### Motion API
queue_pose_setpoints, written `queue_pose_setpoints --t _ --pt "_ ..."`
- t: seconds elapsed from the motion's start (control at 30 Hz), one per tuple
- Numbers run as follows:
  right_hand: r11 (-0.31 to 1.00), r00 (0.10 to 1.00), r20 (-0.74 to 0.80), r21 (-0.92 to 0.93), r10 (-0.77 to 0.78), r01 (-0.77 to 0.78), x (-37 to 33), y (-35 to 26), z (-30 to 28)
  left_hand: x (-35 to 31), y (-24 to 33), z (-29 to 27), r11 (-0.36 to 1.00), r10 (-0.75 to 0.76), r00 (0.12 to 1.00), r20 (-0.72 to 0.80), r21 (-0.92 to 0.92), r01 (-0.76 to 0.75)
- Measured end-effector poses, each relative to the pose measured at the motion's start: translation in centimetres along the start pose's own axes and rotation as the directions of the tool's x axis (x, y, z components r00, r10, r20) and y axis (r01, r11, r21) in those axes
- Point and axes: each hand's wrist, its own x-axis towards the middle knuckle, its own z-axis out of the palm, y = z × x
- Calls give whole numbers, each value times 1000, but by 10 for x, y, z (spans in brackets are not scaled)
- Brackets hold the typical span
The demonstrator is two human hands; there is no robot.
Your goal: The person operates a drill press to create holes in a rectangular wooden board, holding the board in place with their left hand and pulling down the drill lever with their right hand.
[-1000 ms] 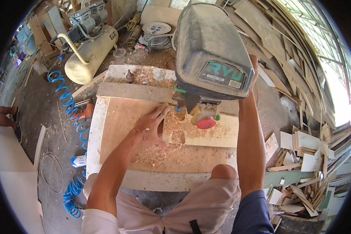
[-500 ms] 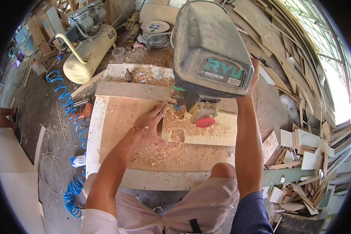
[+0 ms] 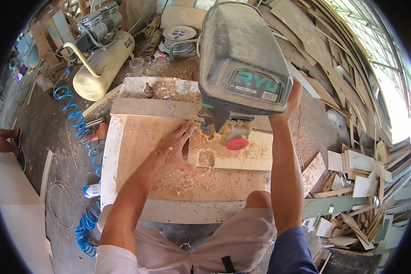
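My left hand [image 3: 172, 145] rests at the left end of a pale wooden board [image 3: 244, 158], thumb and fingers spread wide across its width and gripping its end. Rounded, chip-filled recesses [image 3: 207, 159] are cut into the board near that hand. Over it hangs the dusty black head of a drill press [image 3: 242, 59], with a red round button [image 3: 237, 144] on its lower front. My right hand [image 3: 287, 104] is raised at the right side of this housing, closed around something the housing hides. The drill's tip is mostly out of sight behind the machine's lower parts.
Shavings cover the larger plywood sheet [image 3: 137, 155] beneath the board, and a wooden strip [image 3: 155, 108] lies along its back. To the left are a coiled blue air hose [image 3: 80, 121] and a cream compressor tank [image 3: 102, 68]. Offcuts [image 3: 363, 187] are piled at right.
My right hand has come down slightly beside the drill press housing. The left hand keeps its place at the board's end. The whole view has shifted a little.
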Motion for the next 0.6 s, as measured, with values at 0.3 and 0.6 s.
queue_pose_setpoints --t 0.3,0.6 --pt "999 1000 13 -29 -24 25 8 2 -1 0 1 -1 1000 -4 1000 30 15 4" --pt "1000 998 -53 19 -24 25 -14 8 -1 -1 0 2 1000 -18 1000 22 21 17"
